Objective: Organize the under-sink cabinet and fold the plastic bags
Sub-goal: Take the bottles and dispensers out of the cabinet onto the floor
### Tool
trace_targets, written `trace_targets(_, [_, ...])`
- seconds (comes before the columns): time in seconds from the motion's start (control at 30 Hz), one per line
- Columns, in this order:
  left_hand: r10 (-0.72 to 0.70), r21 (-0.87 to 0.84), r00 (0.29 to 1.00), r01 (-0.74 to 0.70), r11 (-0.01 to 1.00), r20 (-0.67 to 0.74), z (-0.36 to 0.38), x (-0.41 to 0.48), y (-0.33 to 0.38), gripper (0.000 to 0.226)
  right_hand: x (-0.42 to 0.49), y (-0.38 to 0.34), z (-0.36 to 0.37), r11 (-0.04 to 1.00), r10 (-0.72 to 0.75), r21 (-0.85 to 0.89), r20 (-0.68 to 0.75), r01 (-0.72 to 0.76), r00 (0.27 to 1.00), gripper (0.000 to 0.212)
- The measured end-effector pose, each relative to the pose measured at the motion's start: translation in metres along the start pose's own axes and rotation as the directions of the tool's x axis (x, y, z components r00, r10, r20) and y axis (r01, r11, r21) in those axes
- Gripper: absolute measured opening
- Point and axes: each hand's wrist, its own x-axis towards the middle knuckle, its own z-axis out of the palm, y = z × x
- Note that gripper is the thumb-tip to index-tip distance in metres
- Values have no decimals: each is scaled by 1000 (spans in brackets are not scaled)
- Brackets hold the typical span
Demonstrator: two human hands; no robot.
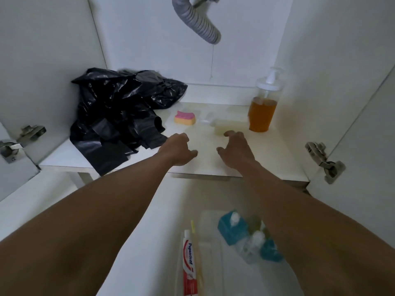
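1. Head view, looking into the open under-sink cabinet; both bare forearms reach in from the bottom of the frame.
2. Left hand: over the cabinet floor, centre-front, fingers loosely curled, grasping nothing. Can't tell if the fingertips touch the floor.
3. Right hand: just beside the left, palm down, fingers loosely bent, also grasping nothing. The two hands are apart, with bare floor between them.
4. Black plastic bags: crumpled, unfolded heap on the left of the cabinet floor, running from the back-left corner to the front edge, one flap hanging slightly over it. Left hand is near the heap's right edge, not touching.
5. Pink-and-yellow sponge: on the floor just right of the bags, behind the left hand.
6. Pale translucent block: ahead of the right hand's fingertips; blurry, can't tell what it is.
7. Pump bottle: upright at back right, orange liquid about half full.
8. Grey corrugated drain hose: hangs from the top centre, open end facing right.
9. Metal hinges: left side, right door.
10. Below the cabinet, under the right forearm: toothpaste tube, yellow toothbrush and blue bottles by a clear tray.
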Motion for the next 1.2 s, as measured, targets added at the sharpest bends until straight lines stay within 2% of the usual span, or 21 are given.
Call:
trace_targets(0.13, [2,79,996,5,997,-86,14,36,-3,63,26,11,11,979,-66,-200,-187,28,980,69])
trace_targets(0.23, [13,133,975,17,991,-221,22,59,-4,61,48,21,14,950,-93,-310,-195,29,976,87])
trace_targets(0.37, [38,206,954,25,978,-296,32,88,-5,63,66,33,19,948,-107,-314,-186,44,977,96])
trace_targets(0.47, [21,198,957,38,980,-291,34,109,-5,73,77,36,22,926,-135,-372,-167,64,977,98])
trace_targets(0.57, [13,166,976,24,986,-216,35,125,-5,91,86,34,22,926,-138,-368,-130,82,982,98])
trace_targets(0.67, [7,112,988,11,994,-154,36,130,-6,98,89,33,20,932,-143,-350,-131,90,981,98])
trace_targets(0.8, [-5,202,967,59,978,-256,39,131,-8,95,90,30,13,914,-158,-395,-153,86,976,105])
trace_targets(0.87, [-20,255,969,84,963,-245,39,131,-6,92,90,27,9,886,-154,-458,-140,74,978,102])
trace_targets(0.97, [-8,235,971,66,970,-238,37,131,-4,83,86,21,4,849,-155,-524,-134,63,979,83])
trace_targets(1.13, [6,150,938,49,987,-345,38,124,-6,58,78,11,3,840,-149,-540,-135,53,980,64])
trace_targets(1.2, [17,144,903,50,988,-429,38,117,-7,41,75,7,0,842,-141,-537,-119,55,983,61])
